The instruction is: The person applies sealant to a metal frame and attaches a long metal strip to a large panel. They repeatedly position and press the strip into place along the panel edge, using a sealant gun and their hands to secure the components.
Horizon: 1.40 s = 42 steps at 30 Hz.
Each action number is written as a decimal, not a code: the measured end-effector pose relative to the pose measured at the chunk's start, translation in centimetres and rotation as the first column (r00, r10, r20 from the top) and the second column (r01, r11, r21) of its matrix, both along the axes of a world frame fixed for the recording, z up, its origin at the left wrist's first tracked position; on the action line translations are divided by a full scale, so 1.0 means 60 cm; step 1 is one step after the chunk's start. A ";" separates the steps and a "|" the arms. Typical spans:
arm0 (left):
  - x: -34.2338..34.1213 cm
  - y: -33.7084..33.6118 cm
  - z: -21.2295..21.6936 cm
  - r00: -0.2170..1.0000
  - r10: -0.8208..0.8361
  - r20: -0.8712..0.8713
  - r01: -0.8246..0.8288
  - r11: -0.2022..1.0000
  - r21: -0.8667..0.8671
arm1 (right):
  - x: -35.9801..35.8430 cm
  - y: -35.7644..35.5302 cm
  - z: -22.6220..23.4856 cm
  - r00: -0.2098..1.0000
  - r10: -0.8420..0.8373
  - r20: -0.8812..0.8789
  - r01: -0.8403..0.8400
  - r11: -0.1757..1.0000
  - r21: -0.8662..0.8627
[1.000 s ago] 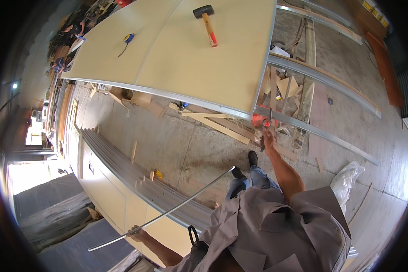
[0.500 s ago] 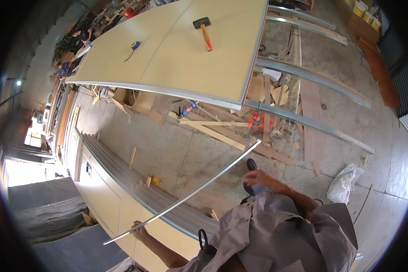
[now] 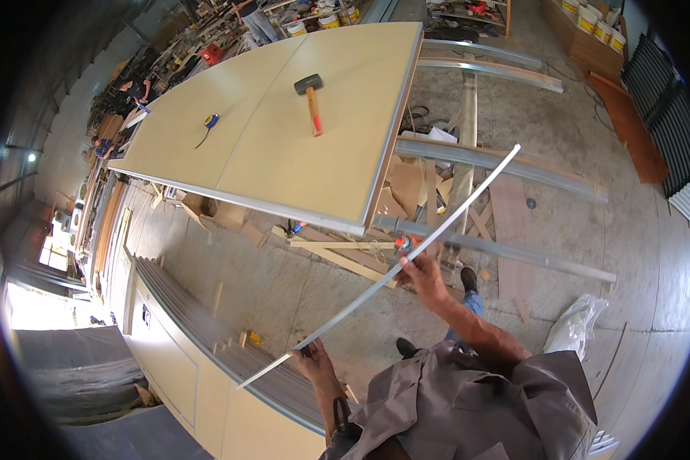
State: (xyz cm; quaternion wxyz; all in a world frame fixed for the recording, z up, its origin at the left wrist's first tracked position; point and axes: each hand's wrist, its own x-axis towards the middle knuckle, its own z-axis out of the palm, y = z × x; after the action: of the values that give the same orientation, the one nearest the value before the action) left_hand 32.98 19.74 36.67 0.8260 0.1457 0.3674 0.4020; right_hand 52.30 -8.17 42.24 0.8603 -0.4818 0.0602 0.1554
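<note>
A long, thin, pale metal strip (image 3: 364, 296) runs slantwise in front of my body, from lower left to upper right. My left hand (image 3: 317, 363) is closed around its lower part. Farther along, my right hand (image 3: 423, 278) grips it near the middle, fingers wrapped about the edge. The strip's far end reaches over the metal rails on the right. Ahead lies a large cream panel (image 3: 337, 165) with metal edging, apart from both hands. On it rest a black-headed mallet (image 3: 311, 100) with a wooden handle and a blue tape measure (image 3: 211, 121).
Metal rails (image 3: 506, 257) jut out to the panel's right. Wood offcuts (image 3: 333, 257) and an orange-red tool (image 3: 406, 243) lie beneath. Stacked grey profiles (image 3: 207, 310) and another cream panel (image 3: 180, 368) stand at left. Plastic sheeting (image 3: 577, 326) lies at right. Other people (image 3: 134, 90) are far off.
My right hand, free before, has taken hold of the strip. The strip and my left hand have moved right and away from me. My feet have shifted, and the view has turned slightly.
</note>
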 end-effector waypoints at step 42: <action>0.846 -0.417 -0.083 0.903 -0.397 0.165 0.429 0.858 -0.282 | 1.125 -0.171 -0.188 0.996 0.085 -0.006 -0.077 0.867 -0.492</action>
State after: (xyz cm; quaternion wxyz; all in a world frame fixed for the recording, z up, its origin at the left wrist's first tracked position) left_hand 83.77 -5.31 31.68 0.9228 0.0686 0.3439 0.1592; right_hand 119.82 -18.44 30.97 0.7025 -0.6881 0.0706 0.1671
